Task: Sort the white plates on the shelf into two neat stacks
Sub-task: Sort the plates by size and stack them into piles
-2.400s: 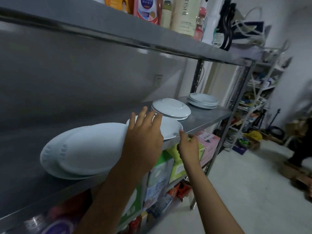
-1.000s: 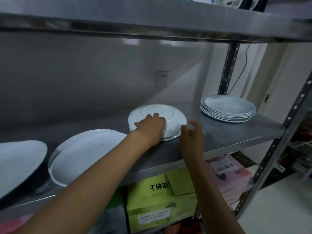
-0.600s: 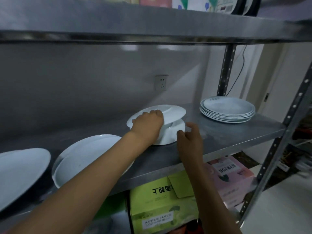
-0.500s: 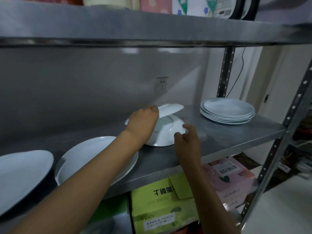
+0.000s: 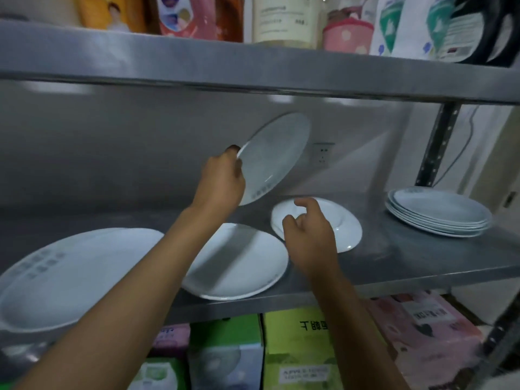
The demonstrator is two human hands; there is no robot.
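a person sorts white plates on a steel shelf (image 5: 422, 263), seen from a head-worn camera. at far left a large oval plate (image 5: 64, 277) lies flat on the shelf near its front edge. right of it, partly behind the left forearm, a round plate (image 5: 239, 266) lies flat, its near rim reaching the shelf's front edge. above it the left hand (image 5: 221, 182) holds a lifted plate (image 5: 277, 153) off the shelf, tilted steeply, fingers curled round its lower left rim with the thumb on the near face. just right, the right hand (image 5: 311, 235) hovers over an upturned plate (image 5: 343, 226) resting on the shelf, fingers loosely curled and apart, gripping nothing; whether they touch it cannot be told. at far right a neat stack of plates (image 5: 439, 211) sits well apart from the others. a wall socket (image 5: 323, 153) shows behind, bottles (image 5: 284, 21) crowd the upper shelf, and cartons (image 5: 298, 350) fill the space below.
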